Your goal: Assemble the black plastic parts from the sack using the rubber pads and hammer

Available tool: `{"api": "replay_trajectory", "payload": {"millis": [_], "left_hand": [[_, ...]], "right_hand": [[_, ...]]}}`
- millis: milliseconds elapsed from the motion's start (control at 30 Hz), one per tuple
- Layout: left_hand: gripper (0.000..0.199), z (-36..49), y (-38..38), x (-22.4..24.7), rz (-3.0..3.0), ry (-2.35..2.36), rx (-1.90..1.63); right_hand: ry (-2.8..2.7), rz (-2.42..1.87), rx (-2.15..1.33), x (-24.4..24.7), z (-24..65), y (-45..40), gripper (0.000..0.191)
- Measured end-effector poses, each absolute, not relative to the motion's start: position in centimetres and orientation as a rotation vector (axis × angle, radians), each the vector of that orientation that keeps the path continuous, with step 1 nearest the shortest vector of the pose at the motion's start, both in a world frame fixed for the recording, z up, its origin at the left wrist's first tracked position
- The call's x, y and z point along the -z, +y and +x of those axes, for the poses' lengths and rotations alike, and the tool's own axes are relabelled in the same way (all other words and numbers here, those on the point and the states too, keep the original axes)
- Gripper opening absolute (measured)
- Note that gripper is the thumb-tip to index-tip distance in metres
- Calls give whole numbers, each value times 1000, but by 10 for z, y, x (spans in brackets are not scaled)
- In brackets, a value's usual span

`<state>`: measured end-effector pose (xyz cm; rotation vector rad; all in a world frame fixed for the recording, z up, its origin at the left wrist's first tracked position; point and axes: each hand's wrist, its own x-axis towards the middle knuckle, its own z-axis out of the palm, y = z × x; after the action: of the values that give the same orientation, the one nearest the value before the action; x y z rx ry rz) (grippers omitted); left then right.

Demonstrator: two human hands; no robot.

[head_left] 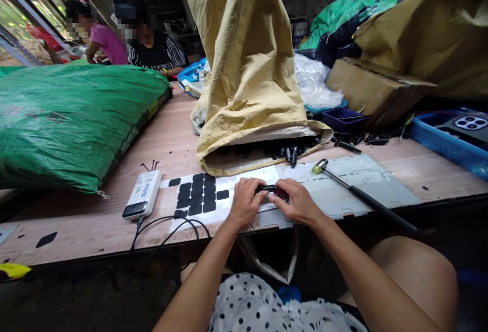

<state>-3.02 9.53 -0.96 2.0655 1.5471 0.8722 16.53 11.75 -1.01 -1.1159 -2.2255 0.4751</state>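
Observation:
Close to the table's front edge, my left hand (244,201) and my right hand (299,201) meet around a small black tube-like piece (267,188). My left fingers pinch one end of it, and the right fingers close round the other end. Parts of the piece are hidden by the fingers, so its exact kind cannot be made out. Just behind the hands lies a yellow sack (251,67), its mouth facing me, with several similar black pieces (294,156) inside. A hammer (354,187) with a black handle rests right of my hands on a pale board (381,179).
Left of my hands lie a sheet of black square stickers (197,194) and a white power bank (143,194) with a cable. A large green sack (76,123) fills the left. Farther right are a cardboard box (373,88) and a blue tray (450,141). Two people sit behind.

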Motion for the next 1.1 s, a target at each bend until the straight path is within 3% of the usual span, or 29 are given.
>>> {"api": "replay_trajectory", "payload": {"millis": [700,900,1100], "left_hand": [[13,-26,90,9,2117,1574,-996],[11,-28,91,8,2070,1580,-1018],[8,-28,91,8,2079,1576,-1017]], "right_hand": [[-2172,-1087,-622,12,166,120,17],[-2183,-1096,-558,14,165,118,31],[-2172,-1125,-530,14,164,117,33]]}}
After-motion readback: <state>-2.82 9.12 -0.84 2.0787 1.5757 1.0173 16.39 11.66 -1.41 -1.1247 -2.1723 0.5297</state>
